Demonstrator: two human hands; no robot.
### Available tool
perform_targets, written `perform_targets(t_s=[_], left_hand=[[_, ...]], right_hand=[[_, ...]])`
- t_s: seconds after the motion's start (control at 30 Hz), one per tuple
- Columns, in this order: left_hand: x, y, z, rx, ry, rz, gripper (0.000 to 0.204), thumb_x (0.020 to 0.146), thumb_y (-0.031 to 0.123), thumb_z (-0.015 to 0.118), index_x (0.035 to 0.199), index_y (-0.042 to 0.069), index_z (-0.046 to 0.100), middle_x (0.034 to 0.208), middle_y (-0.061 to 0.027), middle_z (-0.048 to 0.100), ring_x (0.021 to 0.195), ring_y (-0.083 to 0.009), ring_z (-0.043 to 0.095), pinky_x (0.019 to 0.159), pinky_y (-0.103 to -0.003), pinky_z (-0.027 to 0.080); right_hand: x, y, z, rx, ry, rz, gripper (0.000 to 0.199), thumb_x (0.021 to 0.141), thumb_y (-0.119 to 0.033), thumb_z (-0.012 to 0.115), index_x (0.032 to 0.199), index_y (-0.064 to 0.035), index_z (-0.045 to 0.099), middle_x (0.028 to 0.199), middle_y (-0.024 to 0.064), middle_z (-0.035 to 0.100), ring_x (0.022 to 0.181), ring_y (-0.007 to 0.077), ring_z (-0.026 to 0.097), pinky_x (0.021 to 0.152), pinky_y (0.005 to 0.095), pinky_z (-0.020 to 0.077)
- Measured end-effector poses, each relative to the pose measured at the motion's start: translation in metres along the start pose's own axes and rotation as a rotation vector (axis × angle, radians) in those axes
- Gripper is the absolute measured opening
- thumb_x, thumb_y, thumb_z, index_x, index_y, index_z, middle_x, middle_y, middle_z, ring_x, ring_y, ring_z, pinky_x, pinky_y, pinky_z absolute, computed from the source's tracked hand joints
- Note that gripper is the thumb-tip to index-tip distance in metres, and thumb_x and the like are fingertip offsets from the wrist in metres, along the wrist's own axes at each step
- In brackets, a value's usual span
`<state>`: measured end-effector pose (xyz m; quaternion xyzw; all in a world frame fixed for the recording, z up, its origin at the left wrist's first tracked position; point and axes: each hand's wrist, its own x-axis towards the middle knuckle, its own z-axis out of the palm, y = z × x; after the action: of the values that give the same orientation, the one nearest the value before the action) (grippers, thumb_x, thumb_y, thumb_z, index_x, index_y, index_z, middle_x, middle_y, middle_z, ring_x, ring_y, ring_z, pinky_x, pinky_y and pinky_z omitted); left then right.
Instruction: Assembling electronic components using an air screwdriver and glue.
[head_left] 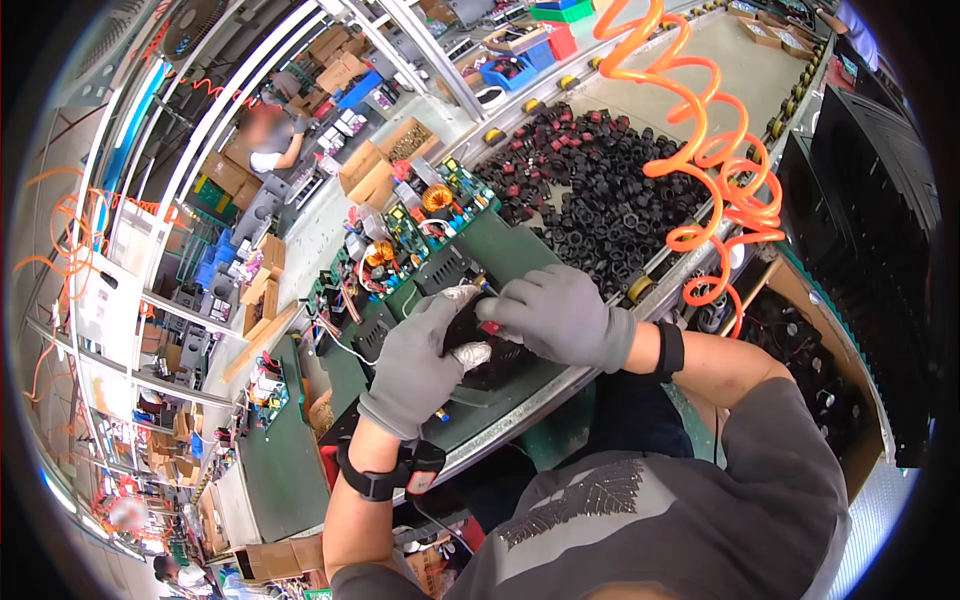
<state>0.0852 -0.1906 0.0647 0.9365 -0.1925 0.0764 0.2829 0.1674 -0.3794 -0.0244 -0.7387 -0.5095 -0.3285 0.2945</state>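
Observation:
Both my hands wear grey gloves and meet over a black fan-like part (pixel 492 360) lying on the green conveyor belt (pixel 510 255). My left hand (pixel 420 365) grips the part from its left side. My right hand (pixel 560 318) lies over the part's top, fingers pinching a small red and black connector at its edge. A black strap sits on each wrist. Just beyond the hands lie green circuit boards (pixel 405 245) with copper coils and a black finned block.
A heap of small black and red plastic parts (pixel 600 190) lies on the belt to the right. An orange coiled air hose (pixel 710 150) hangs above it. A cardboard box of black fans (pixel 810 380) stands at my right. Another person (pixel 268 135) works far off.

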Motion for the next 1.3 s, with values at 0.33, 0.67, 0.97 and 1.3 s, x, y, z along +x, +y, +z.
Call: perform_targets(t_s=[0.33,0.67,0.97,1.3], left_hand=[[0.002,0.003,0.042,0.343,0.44,-0.062,0.028,0.078,0.021,0.076,0.104,0.013,0.07,0.075,-0.0084,0.063,0.065,-0.0297,0.062,0.057,-0.039,0.048],[-0.028,0.039,0.013,0.209,0.603,-0.1,0.053,0.08,0.033,0.08,0.122,0.007,0.06,0.082,-0.0076,0.067,0.065,-0.023,0.064,0.061,-0.035,0.051],[-0.119,0.042,-0.017,-1.047,0.452,-0.403,0.068,0.09,0.049,0.067,0.136,0.002,0.048,0.126,-0.0118,0.056,0.121,-0.0232,0.055,0.098,-0.037,0.049],[-0.176,-0.004,-0.026,-0.746,0.748,-0.278,0.056,0.099,0.044,0.058,0.129,-0.004,0.053,0.112,-0.0097,0.063,0.081,-0.0132,0.062,0.067,-0.025,0.051]], right_hand=[[0.009,0.02,0.001,0.511,-0.293,0.318,0.046,0.082,-0.036,0.073,0.116,-0.0097,0.057,0.096,0.0136,0.064,0.094,0.0357,0.064,0.078,0.0438,0.0509],[0.042,-0.022,-0.063,0.356,0.017,0.253,0.084,0.063,-0.032,0.086,0.136,-0.0155,0.049,0.107,0.0103,0.061,0.089,0.0355,0.066,0.075,0.0429,0.0551],[0.101,-0.114,-0.019,0.462,-0.085,-0.273,0.081,0.068,-0.024,0.081,0.14,-0.0196,0.046,0.102,0.008,0.062,0.092,0.0268,0.062,0.083,0.0399,0.0476],[0.106,-0.158,0.004,0.44,-0.272,-0.038,0.05,0.077,-0.02,0.077,0.122,-0.0138,0.055,0.092,0.0106,0.064,0.087,0.0322,0.064,0.078,0.0428,0.0515]])
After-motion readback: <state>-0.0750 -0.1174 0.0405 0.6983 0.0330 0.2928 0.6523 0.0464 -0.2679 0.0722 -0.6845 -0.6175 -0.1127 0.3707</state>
